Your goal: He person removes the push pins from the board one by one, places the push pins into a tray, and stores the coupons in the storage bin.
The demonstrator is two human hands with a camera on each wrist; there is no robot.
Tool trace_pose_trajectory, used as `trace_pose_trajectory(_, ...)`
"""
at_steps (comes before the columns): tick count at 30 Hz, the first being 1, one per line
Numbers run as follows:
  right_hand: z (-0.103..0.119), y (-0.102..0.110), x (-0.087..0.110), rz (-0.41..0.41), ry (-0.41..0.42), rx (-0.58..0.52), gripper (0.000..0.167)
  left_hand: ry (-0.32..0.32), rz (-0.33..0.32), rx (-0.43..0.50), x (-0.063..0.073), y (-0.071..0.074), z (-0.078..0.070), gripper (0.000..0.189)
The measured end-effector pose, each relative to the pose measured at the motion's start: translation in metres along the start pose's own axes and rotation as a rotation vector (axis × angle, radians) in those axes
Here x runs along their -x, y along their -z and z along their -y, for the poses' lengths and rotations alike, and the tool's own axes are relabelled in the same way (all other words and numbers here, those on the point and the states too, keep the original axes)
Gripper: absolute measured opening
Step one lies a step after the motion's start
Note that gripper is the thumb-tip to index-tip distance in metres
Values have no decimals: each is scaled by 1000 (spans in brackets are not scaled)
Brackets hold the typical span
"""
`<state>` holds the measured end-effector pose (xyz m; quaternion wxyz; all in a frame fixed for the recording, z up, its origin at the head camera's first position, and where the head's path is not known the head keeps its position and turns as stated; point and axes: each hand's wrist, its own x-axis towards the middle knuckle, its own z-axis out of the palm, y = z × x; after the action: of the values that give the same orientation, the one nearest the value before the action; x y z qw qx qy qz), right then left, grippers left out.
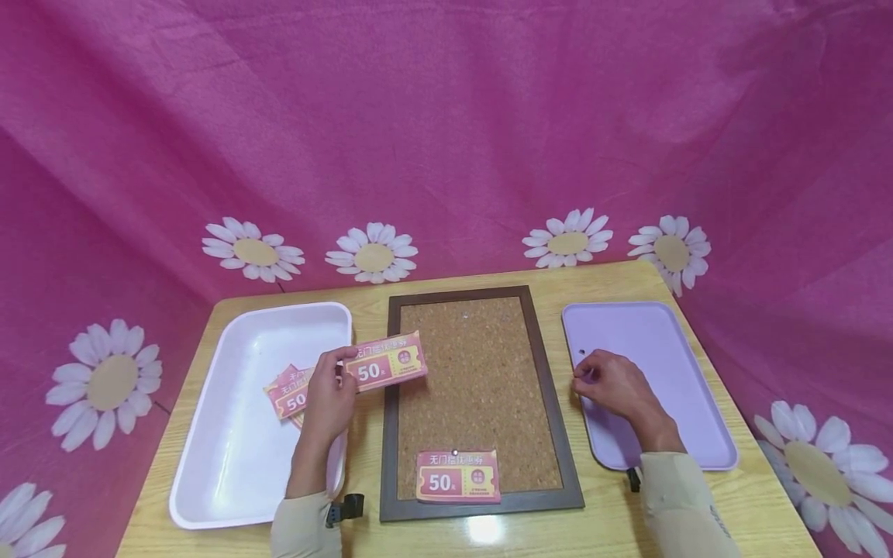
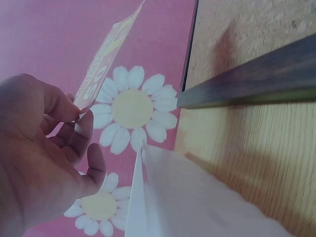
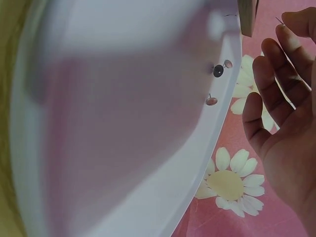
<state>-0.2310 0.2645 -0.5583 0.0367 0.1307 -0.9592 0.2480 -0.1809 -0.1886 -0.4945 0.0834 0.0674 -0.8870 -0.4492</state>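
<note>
My left hand (image 1: pixel 331 397) pinches one end of a pink and yellow coupon (image 1: pixel 391 363) marked 50. The coupon is held up over the gap between the white bin and the corkboard, its far end above the board's left part. Over the left edge of the purple tray (image 1: pixel 663 387), my right hand (image 1: pixel 621 391) pinches a thumbtack (image 3: pixel 280 20) between thumb and index finger; only its thin point shows. Another coupon (image 1: pixel 456 482) lies at the bottom of the corkboard (image 1: pixel 481 387), with a tack (image 1: pixel 455 452) at its top edge.
A white bin (image 1: pixel 209 457) at the left holds several more coupons (image 1: pixel 289 394). Several thumbtacks (image 3: pixel 218 71) lie in the purple tray. The corkboard's dark frame (image 1: pixel 551 387) stands raised above the wooden table (image 1: pixel 370 488). A pink flowered cloth (image 1: pixel 446 155) hangs behind.
</note>
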Motion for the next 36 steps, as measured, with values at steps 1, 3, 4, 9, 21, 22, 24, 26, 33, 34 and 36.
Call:
trace_pose_trajectory(1, 0, 0, 0, -1, -1, -1, 7, 1, -8, -7, 0, 1, 1, 38)
trace_pose_trajectory(3, -2, -1, 1, -4, -6, 1, 7, 5, -17, -17, 0, 3, 3, 37)
trace_pose_trajectory(4, -2, -1, 2, -6, -6, 2, 6, 4, -18, -19, 0, 5, 4, 37)
trace_pose_trajectory(9, -5, -1, 4, -20, -5, 1, 6, 35, -9, -43, 0, 11, 9, 38)
trace_pose_trajectory(21, -8, -3, 3, 13, -65, 26, 6, 100, -53, -60, -2, 28, 22, 39)
trace_pose_trajectory(22, -9, -3, 3, 15, -69, 28, 6, 106, -50, -53, -2, 29, 22, 39)
trace_pose_trajectory(24, -9, -3, 3, 19, -74, 31, 6, 121, -40, -39, -3, 32, 22, 40)
trace_pose_trajectory(26, -9, -3, 3, 22, -78, 29, 6, 133, -32, -37, -4, 34, 20, 41)
trace_pose_trajectory(33, -9, -3, 3, 34, -89, 22, 6, 139, -68, -49, -11, 44, 15, 41)
trace_pose_trajectory(34, -9, -3, 3, 33, -90, 23, 6, 138, -72, -50, -12, 46, 16, 41)
trace_pose_trajectory(36, -9, -3, 3, 29, -93, 27, 7, 157, -77, -59, -14, 50, 18, 42)
